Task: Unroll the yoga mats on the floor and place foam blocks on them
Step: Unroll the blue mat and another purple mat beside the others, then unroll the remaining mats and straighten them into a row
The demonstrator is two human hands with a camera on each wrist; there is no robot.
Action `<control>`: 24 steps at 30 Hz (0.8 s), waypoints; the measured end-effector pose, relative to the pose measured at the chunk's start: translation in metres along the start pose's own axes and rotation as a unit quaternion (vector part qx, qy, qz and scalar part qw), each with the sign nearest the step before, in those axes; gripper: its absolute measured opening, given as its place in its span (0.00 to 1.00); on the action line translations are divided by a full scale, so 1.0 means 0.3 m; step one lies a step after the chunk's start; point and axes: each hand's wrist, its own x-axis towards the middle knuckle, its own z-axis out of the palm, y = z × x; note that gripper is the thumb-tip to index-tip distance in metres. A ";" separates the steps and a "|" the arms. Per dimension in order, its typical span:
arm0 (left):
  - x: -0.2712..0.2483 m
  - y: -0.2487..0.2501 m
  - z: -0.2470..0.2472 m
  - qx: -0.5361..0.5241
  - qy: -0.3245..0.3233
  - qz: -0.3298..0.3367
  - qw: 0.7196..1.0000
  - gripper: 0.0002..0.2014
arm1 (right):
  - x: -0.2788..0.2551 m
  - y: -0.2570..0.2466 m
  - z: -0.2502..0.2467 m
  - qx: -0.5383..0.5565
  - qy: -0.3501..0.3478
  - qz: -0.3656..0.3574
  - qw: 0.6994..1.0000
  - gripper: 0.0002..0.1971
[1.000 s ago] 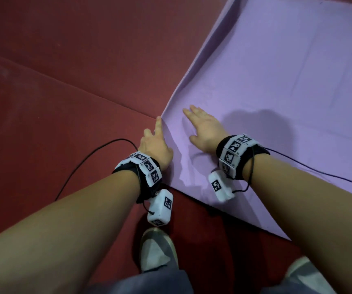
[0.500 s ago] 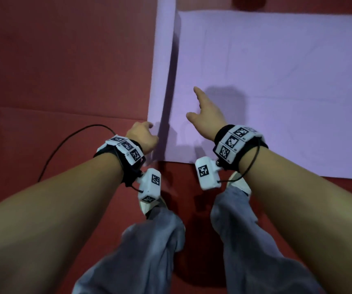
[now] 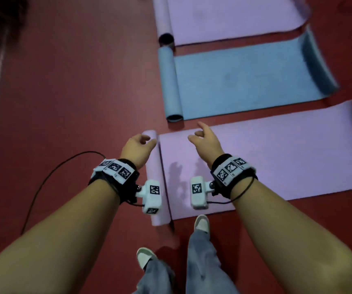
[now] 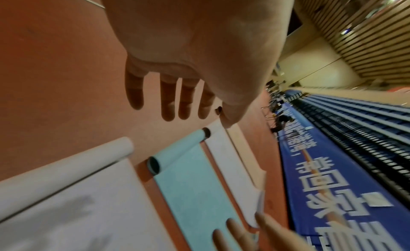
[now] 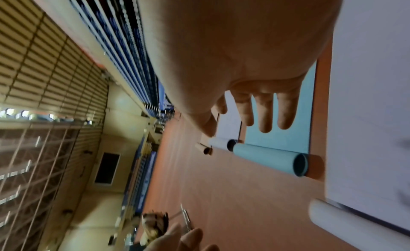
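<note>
Shoes (image 3: 201,223) and grey trouser legs stood on the red floor (image 3: 64,102) just short of the nearest purple mat (image 3: 277,158). Above that mat's rolled left end (image 3: 157,166) the left hand (image 3: 137,150) hung with loosely curled fingers, grasping nothing; the right hand (image 3: 207,141) was raised over the flat part, fingers relaxed and spread, also released. Beyond lay a blue mat (image 3: 245,81), spread out with a roll at its left end and its far end curling up, then a second purple mat (image 3: 230,18), laid the same way.

Only the wrist views showed the palms: the left hand's fingers (image 4: 168,98) dangled straight over bare floor, and the right hand's fingers (image 5: 265,112) hung clear above the blue mat. Those views also revealed a blue banner (image 4: 332,175) with white characters and tiered seating, unseen from the head. Foam blocks appeared in no view.
</note>
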 end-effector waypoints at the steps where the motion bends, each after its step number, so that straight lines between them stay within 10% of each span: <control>1: -0.018 0.097 -0.035 -0.028 0.010 0.007 1.000 0.16 | -0.026 -0.062 -0.048 0.015 0.013 0.001 1.000 0.30; 13: -0.159 0.895 -0.261 -0.187 0.031 0.117 0.975 0.13 | -0.215 -0.646 -0.573 0.070 0.077 -0.080 0.991 0.28; 24: 0.310 1.068 -0.572 -0.227 -0.008 0.156 0.961 0.09 | 0.170 -1.004 -0.351 0.065 0.110 -0.086 0.988 0.27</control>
